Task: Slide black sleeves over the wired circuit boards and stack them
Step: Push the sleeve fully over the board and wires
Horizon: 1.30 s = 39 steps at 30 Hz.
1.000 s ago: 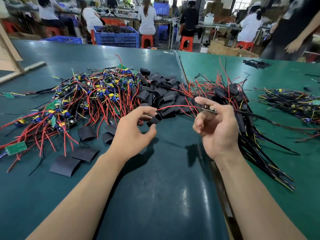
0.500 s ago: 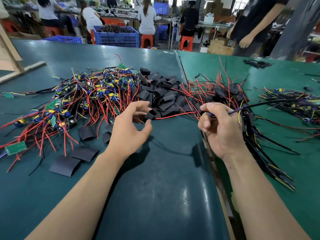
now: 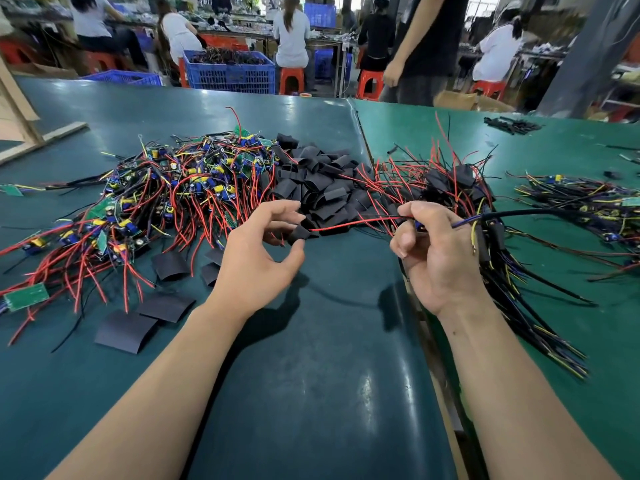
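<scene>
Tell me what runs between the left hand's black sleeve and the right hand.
In the head view, a thin red wire spans from the small black sleeve pinched by the left hand to the right hand; beneath it, bare dark-green tabletop.

Blue crate (image 3: 229, 72) beyond the green table (image 3: 311, 393), orange stools (image 3: 291, 79) beside the crate, seated workers (image 3: 292, 31) behind it, standing person (image 3: 424, 46) right of it

The left hand (image 3: 258, 261) pinches a black sleeve (image 3: 298, 233) above the middle of the green table (image 3: 311, 393). The right hand (image 3: 438, 251) grips a wired board (image 3: 419, 226), its red wire (image 3: 349, 225) reaching the sleeve's mouth. Bare boards (image 3: 166, 199) heap toward the left edge, loose sleeves (image 3: 322, 188) behind the hands, sleeved boards (image 3: 491, 244) at right.
</scene>
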Each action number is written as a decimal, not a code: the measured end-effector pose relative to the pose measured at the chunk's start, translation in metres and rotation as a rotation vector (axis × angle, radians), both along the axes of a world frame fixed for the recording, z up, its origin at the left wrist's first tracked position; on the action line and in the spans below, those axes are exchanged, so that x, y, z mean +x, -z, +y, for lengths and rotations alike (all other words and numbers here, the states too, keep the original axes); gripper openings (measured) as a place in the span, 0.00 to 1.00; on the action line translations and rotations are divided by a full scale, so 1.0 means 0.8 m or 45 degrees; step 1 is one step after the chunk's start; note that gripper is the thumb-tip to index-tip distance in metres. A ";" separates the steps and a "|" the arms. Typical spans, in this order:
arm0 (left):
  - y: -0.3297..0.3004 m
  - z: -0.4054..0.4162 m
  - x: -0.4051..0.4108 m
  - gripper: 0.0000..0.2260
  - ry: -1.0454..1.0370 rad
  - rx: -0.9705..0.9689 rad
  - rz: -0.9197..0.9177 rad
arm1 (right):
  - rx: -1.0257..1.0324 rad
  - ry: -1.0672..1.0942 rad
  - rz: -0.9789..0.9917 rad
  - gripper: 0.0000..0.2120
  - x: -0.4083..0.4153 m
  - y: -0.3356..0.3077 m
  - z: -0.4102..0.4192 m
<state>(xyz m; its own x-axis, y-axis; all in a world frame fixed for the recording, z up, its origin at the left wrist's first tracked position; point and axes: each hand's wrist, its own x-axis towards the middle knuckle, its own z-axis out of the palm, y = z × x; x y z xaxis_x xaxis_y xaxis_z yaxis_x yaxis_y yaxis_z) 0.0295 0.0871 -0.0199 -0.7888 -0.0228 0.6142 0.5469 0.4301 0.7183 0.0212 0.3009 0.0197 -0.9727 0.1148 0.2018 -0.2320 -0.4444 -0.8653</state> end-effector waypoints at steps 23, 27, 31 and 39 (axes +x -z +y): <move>-0.006 0.001 0.006 0.21 0.029 -0.259 0.065 | 0.346 -0.014 -0.026 0.07 0.000 0.009 -0.001; -0.013 0.010 0.013 0.19 0.067 -0.386 0.134 | 0.385 -0.207 0.030 0.05 0.005 0.016 -0.009; -0.015 0.024 0.020 0.19 0.121 -0.378 0.165 | 0.626 -0.303 0.103 0.08 0.012 0.019 -0.022; -0.010 0.030 0.020 0.21 0.160 -0.167 0.129 | 0.465 -0.301 0.018 0.10 0.012 0.018 -0.021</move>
<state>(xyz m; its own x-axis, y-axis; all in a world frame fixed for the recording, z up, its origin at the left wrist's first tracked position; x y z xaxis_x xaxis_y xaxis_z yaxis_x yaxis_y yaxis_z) 0.0453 0.1115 -0.0119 -0.7143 0.1572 0.6820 0.6689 0.4398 0.5993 0.0307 0.2838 0.0053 -0.9605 -0.1919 0.2017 -0.1738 -0.1524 -0.9729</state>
